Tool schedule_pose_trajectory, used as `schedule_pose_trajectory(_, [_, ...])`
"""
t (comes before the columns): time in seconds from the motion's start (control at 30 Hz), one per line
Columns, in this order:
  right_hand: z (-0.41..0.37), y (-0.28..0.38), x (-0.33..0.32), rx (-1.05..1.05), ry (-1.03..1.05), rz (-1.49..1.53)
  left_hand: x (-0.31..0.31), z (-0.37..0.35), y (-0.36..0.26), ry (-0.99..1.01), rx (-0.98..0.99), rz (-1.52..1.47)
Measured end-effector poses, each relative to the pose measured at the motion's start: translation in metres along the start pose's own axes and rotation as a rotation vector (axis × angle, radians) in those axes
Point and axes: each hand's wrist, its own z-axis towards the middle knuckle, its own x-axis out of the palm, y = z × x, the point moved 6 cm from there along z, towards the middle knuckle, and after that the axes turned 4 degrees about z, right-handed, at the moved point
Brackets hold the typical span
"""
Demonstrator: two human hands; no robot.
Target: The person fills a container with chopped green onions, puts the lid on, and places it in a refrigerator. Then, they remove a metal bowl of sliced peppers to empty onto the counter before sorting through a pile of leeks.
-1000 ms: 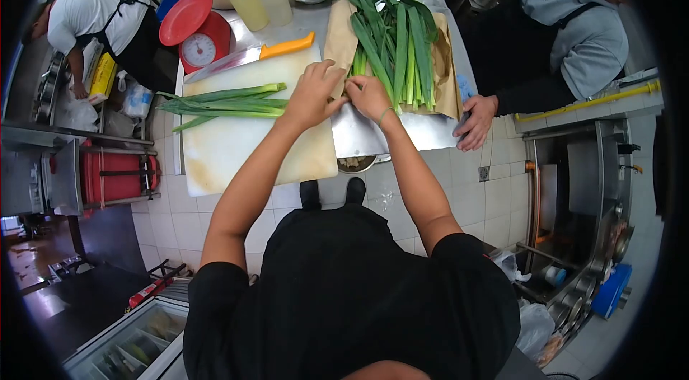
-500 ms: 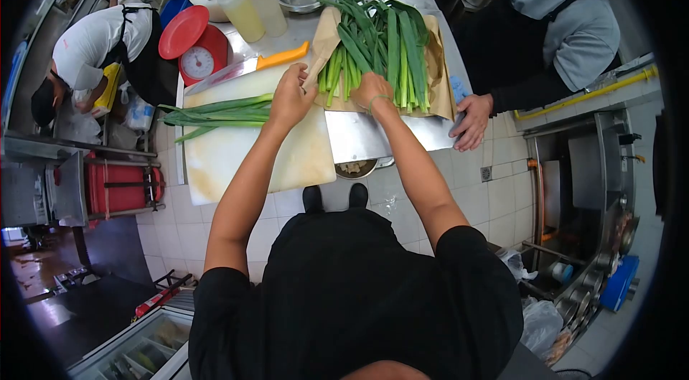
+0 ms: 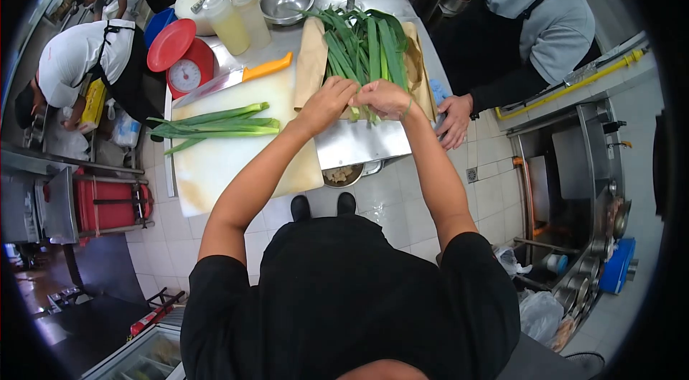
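Note:
Both my hands meet over the lower ends of a leek bunch (image 3: 373, 43) that lies on brown paper (image 3: 310, 57). My left hand (image 3: 328, 104) has its fingers pressed together beside my right hand (image 3: 384, 99), which is closed too. What either one pinches is too small to make out. To the left, separate leeks (image 3: 222, 126) rest on the white cutting board (image 3: 247, 175). A knife with an orange handle (image 3: 267, 67) lies along the board's far edge.
A red scale (image 3: 188, 76), bottles of liquid (image 3: 228, 25) and metal bowls (image 3: 286, 4) stand beyond the board. At the right, a person's hand (image 3: 454, 122) rests at the table's edge. Another person (image 3: 90, 57) bends down at the left.
My left hand has left the paper's edge and moved right to meet my right hand. The paper's left flap now lies lower and more open. The whole view has shifted slightly.

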Motion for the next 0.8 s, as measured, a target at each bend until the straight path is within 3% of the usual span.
schedule_pose_trajectory(0.07, [-0.024, 0.008, 0.000, -0.073, -0.033, 0.015, -0.004, 0.001, 0.001, 0.008, 0.017, -0.044])
schedule_pose_trajectory(0.13, [-0.043, 0.012, -0.008, -0.136, 0.034, 0.373, -0.041, 0.011, -0.007, -0.073, 0.019, -0.094])
schedule_pose_trajectory(0.2, [-0.057, 0.007, -0.014, -0.227, 0.000, 0.410, -0.097, 0.012, 0.003, -0.337, -0.103, -0.104])
schedule_pose_trajectory(0.27, [-0.065, 0.000, -0.011, -0.327, -0.001, 0.441, -0.168, 0.008, 0.031, -0.580, -0.496, -0.586])
schedule_pose_trajectory(0.33, [-0.063, -0.025, -0.014, -0.314, -0.127, 0.454, -0.206, 0.005, 0.048, -0.777, -0.429, -0.999])
schedule_pose_trajectory(0.43, [-0.051, -0.037, -0.008, -0.311, -0.134, 0.437, -0.242, -0.006, 0.060, -0.866, -0.383, -1.261])
schedule_pose_trajectory(0.6, [-0.044, -0.009, 0.004, -0.450, -0.014, 0.463, -0.258, -0.032, 0.064, -0.964, -0.599, -1.153])
schedule_pose_trajectory(0.7, [-0.054, 0.038, 0.016, -0.531, -0.042, 0.365, -0.255, -0.039, 0.063, -0.944, -0.659, -1.131])
schedule_pose_trajectory(0.77, [-0.064, 0.076, 0.035, -0.609, -0.015, 0.084, -0.248, -0.036, 0.057, -0.899, -0.722, -1.102])
schedule_pose_trajectory(0.8, [-0.066, 0.092, 0.044, -0.610, -0.016, 0.084, -0.246, -0.034, 0.054, -0.898, -0.722, -1.103])
